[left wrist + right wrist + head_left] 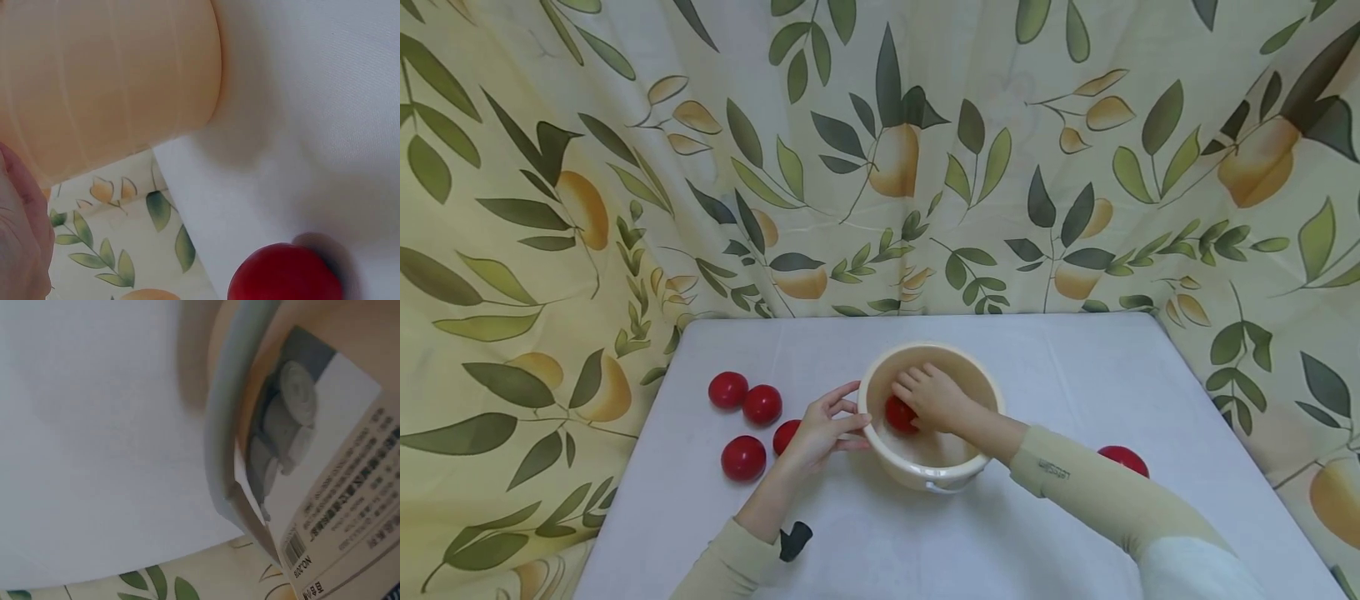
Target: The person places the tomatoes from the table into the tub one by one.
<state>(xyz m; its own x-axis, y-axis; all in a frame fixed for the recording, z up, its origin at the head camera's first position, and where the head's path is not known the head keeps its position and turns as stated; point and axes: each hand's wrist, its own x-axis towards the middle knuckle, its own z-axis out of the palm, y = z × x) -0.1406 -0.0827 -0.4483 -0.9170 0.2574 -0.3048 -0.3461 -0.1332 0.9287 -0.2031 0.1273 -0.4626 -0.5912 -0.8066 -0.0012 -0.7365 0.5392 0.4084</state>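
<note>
A cream bucket [928, 477] stands on the table in the head view. My left hand [822, 429] holds its left side, with the thumb at the rim and the fingers along the outer wall. In the left wrist view the ribbed bucket wall [112, 81] fills the upper left, beside part of that hand [25, 231]. My right hand [936, 400] reaches down inside the bucket and grips a red ball [898, 415], partly covered by the fingers. A printed label [350, 487] and a pale handle [228, 412] on the bucket show in the right wrist view.
Several red balls [743, 458] lie left of the bucket, one partly behind my left hand. Another red ball [1124, 459] lies at the right, partly hidden by my right sleeve. A white cloth covers the table [1060, 367]; a leaf-patterned curtain [880, 250] hangs behind.
</note>
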